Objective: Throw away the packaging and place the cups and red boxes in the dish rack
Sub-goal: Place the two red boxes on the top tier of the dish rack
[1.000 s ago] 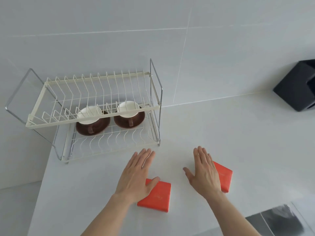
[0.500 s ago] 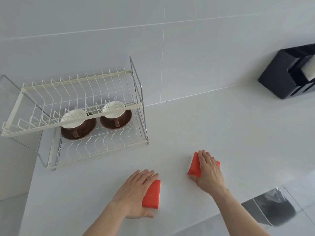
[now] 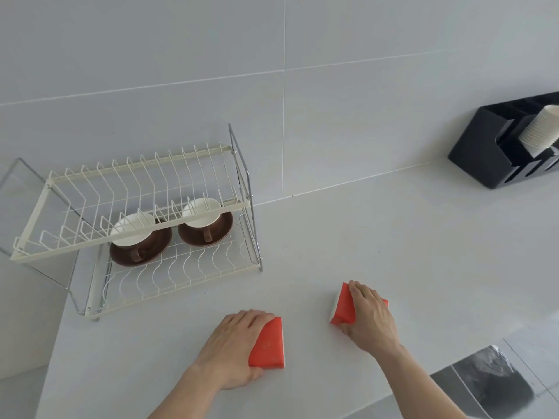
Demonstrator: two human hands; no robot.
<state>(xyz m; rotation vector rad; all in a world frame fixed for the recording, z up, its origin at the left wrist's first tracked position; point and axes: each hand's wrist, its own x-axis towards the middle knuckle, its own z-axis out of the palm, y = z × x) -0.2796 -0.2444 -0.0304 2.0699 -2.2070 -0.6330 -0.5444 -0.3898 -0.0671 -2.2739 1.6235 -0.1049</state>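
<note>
- Head view: the left hand [image 3: 234, 347] is closed on a red box [image 3: 267, 346]. The fingers curl over its top edge and the thumb is under its bottom corner.
- This left red box is tipped up on one side. It is near the front edge of the white surface [image 3: 378, 237], about the middle.
- The right hand [image 3: 370, 317] grips the other red box [image 3: 343, 305]. The fingers lie over its top and the thumb is down at its front corner.
- This right red box is tipped up too, so a white side shows on its left. It is a bit farther back than the first box, and the two are well apart.
- The dish rack [image 3: 145, 225] stands at the back left corner of the surface, by the tiled wall [image 3: 272, 55]. It has a top shelf and a bottom shelf made of white wire.
- Two cups sit side by side on the bottom shelf, toward the right half. The left cup [image 3: 133, 229] is white inside and sits on a brown saucer [image 3: 142, 252].
- The right cup [image 3: 201, 213] sits on its own brown saucer [image 3: 208, 234]. The top shelf bar crosses in front of both cups.
- A black holder [image 3: 496, 149] stands at the back right of the surface, against the wall. A stack of white paper cups [image 3: 541, 130] pokes out of it on a slant.
- A shiny metal patch [image 3: 484, 385] shows past the front right edge of the surface. I cannot tell what it is.
</note>
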